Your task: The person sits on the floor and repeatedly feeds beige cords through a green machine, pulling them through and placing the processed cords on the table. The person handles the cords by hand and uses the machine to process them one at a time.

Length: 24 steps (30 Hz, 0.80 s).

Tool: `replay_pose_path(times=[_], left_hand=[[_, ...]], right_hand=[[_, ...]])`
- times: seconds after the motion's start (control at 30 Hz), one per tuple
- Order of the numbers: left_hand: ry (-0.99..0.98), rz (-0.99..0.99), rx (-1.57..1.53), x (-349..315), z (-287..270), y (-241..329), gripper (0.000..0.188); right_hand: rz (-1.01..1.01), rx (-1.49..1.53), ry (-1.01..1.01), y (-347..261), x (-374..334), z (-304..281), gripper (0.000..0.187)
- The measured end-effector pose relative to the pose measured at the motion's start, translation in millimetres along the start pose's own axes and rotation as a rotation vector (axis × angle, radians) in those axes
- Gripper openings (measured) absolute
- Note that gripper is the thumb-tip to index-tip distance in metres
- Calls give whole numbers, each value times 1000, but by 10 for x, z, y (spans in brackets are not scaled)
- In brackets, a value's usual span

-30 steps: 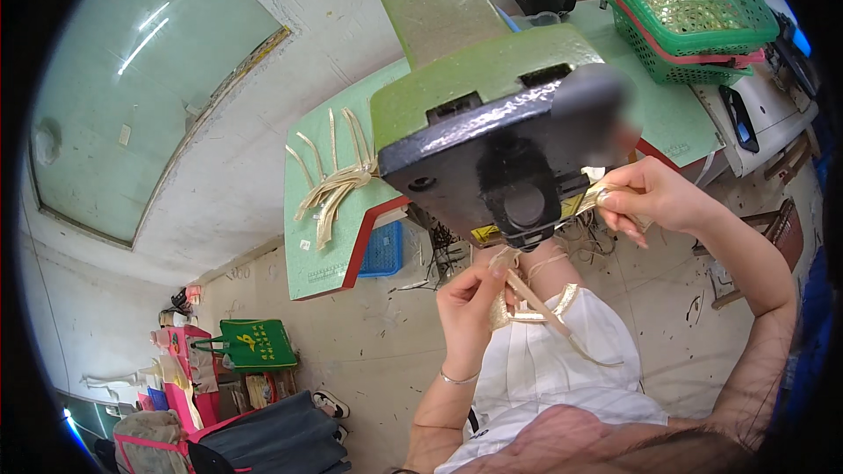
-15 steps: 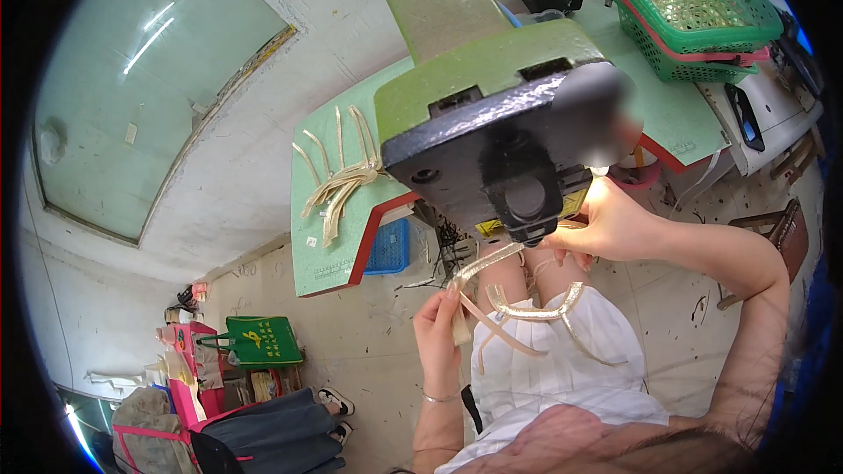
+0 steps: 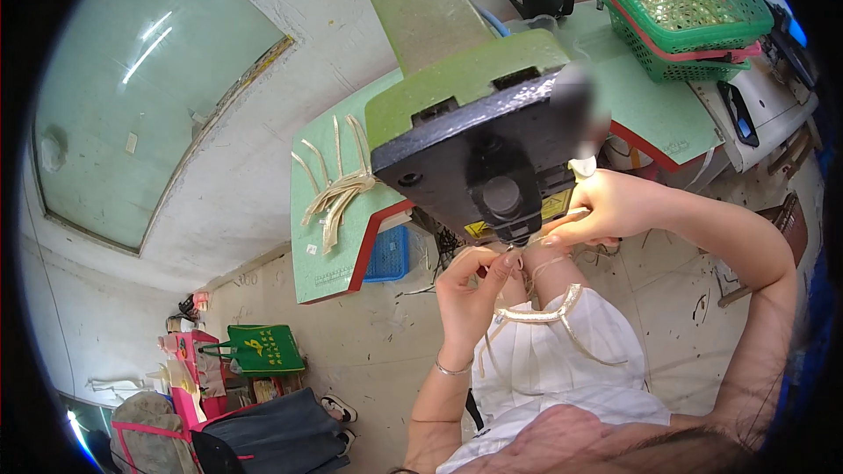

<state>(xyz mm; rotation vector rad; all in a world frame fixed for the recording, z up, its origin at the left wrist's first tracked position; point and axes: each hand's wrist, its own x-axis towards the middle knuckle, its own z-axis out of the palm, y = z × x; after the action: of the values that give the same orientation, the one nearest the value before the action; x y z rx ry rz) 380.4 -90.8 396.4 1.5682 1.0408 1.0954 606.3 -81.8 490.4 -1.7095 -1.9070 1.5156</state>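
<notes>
Just below the black-fronted head of a green machine [image 3: 492, 171], both my hands work close together. My left hand [image 3: 470, 285] is closed, thumb and forefinger pinched by the machine's lower tip; only a small pale bit shows there. My right hand [image 3: 606, 206] is closed too, its fingers bent in at the right of the tip, and what they grip is mostly hidden. A gold forked strap [image 3: 562, 312] lies across the white skirt [image 3: 562, 364] on my lap, thin ends trailing down.
Left on the green red-edged table [image 3: 320, 268] lies a bunch of gold straps [image 3: 342, 189]. Stacked green baskets [image 3: 689, 13] stand at the far right, above a phone [image 3: 738, 114]. A blue basket [image 3: 386, 254] sits under the table; a green bag [image 3: 263, 348] is at lower left.
My left hand has moved up and right to the machine's tip. The gold strap with a tan strip it held is no longer plainly visible. My right hand stays near the tip.
</notes>
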Motion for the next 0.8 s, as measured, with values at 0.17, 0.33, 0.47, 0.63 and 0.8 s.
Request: replay_pose_path(times=[0.17,0.33,0.47,0.63,0.8], left_hand=[[72,-144,-342,-227,-31,-177,12],[256,-214,-399,-481,-92,-151,15],[437,-176,-285,-519,-323,-406,19],[510,153,430,577,-1176,-199,29],[219,153,786,2024,-1963,-773,34]], right_hand=[[-79,388,-40,255,67,156,29],[-158,545,-69,223,198,466,28],[-153,606,-122,295,383,735,25],[-318,-105,254,1342,1064,1769,34],[-303,-381,318,1553,1370,2626,36]])
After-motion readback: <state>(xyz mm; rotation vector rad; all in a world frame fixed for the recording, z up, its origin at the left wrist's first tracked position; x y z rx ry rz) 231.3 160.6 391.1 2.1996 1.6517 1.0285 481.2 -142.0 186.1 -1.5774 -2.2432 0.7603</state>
